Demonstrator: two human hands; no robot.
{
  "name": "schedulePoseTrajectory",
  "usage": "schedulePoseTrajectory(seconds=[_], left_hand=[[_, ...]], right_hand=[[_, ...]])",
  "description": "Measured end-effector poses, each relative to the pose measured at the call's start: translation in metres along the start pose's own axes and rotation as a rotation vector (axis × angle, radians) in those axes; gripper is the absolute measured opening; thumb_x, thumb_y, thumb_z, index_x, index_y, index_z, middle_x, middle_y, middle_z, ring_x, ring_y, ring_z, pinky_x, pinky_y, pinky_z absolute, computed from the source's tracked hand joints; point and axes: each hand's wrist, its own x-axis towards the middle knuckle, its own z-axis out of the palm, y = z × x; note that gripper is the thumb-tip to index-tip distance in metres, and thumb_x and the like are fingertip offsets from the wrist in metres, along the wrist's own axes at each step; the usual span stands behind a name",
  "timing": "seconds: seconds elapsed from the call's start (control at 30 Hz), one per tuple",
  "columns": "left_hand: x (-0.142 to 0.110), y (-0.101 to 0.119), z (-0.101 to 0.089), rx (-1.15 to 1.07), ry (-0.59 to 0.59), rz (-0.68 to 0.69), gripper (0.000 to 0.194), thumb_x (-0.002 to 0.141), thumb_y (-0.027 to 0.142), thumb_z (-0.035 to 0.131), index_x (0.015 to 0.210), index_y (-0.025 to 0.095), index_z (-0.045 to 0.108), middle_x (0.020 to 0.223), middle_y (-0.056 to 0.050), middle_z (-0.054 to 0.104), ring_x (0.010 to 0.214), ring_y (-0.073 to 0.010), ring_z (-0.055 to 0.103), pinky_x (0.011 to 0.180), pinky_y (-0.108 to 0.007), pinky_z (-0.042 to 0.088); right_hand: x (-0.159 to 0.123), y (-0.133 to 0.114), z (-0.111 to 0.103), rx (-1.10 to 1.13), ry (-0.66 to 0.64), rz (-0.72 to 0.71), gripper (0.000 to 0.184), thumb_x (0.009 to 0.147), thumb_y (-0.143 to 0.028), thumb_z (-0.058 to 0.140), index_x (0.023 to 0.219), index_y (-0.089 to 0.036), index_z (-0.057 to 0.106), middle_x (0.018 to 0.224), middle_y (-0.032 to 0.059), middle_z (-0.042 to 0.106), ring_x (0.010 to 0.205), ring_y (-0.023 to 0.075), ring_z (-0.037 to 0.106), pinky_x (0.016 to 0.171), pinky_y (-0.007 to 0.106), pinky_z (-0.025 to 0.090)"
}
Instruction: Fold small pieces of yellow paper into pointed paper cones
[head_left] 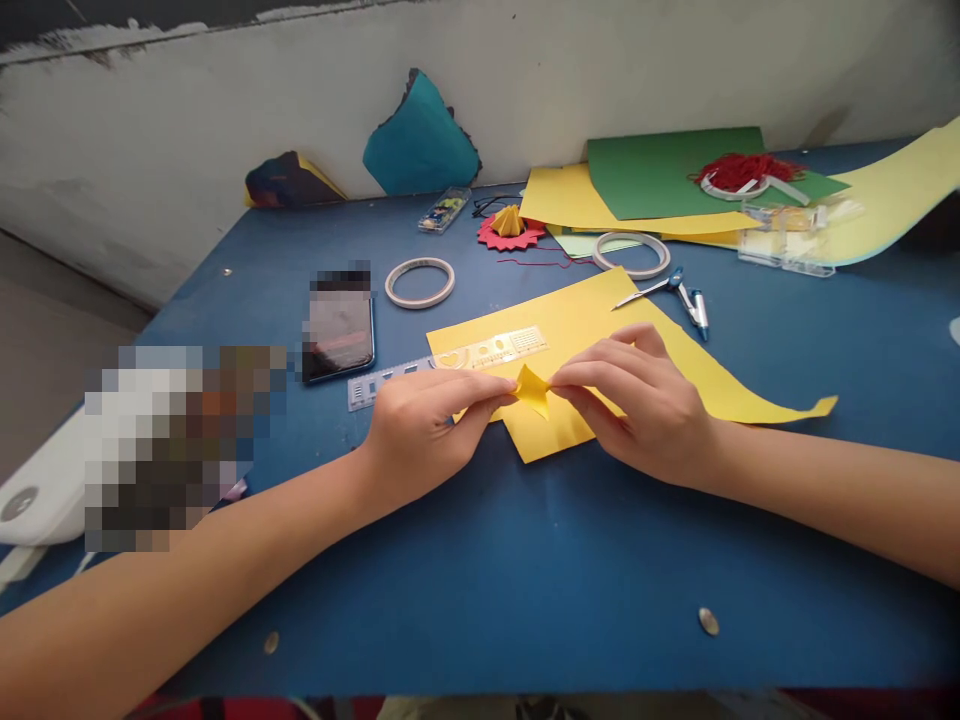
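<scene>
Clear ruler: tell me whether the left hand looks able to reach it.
Probably yes: the clear ruler lies just beyond the left hand with nothing seen on it, though that hand would first have to release the small yellow paper it pinches.

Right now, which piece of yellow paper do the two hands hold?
The small creased piece, pinched by the left hand and the right hand; the other yellow sheets are far larger and unheld.

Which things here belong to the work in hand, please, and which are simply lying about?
Likely in the work: small yellow paper, pinched between left hand and right hand; yellow sheet; clear ruler.

Apparently just lying about: phone; teal piece; red thread bundle.
</scene>
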Motion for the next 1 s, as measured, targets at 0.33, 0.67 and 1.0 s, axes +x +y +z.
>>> schedulePoseTrajectory(seconds=[0.33, 0.67, 1.0], left_hand=[[0.002, 0.0043, -0.0005, -0.072, -0.075, -0.155, 0.006, 0.079, 0.023, 0.064, 0.082, 0.02, 0.068, 0.075, 0.002, 0.073, 0.046, -0.0071, 0.056, 0.049, -0.02, 0.047], [0.0028, -0.0007, 0.0041, 0.0, -0.115, -0.104, 0.006, 0.079, 0.018, 0.062, 0.076, 0.019, 0.067, 0.068, 0.001, 0.07, 0.052, -0.0092, 0.058, 0.049, -0.02, 0.045], [-0.0017, 0.0001, 0.0037, -0.027, -0.093, -0.034, 0.024, 0.082, 0.011, 0.055, 0.102, 0.022, 0.064, 0.09, 0.0, 0.073, 0.064, -0.01, 0.066, 0.066, -0.021, 0.055]], right_hand=[[0.002, -0.0022, -0.0032, -0.131, -0.046, -0.054, 0.013, 0.087, -0.01, 0.052, 0.093, -0.021, 0.05, 0.08, -0.0003, 0.068, 0.07, 0.0132, 0.061, 0.075, 0.035, 0.038], [0.0027, -0.0038, -0.0017, -0.109, -0.083, -0.024, 0.009, 0.088, -0.01, 0.05, 0.091, -0.019, 0.05, 0.078, -0.0005, 0.066, 0.069, 0.012, 0.06, 0.076, 0.034, 0.037], [0.0018, 0.0043, 0.0042, -0.014, -0.011, 0.049, 0.009, 0.087, -0.012, 0.052, 0.09, -0.02, 0.052, 0.081, 0.0009, 0.068, 0.071, 0.0136, 0.062, 0.072, 0.033, 0.041]])
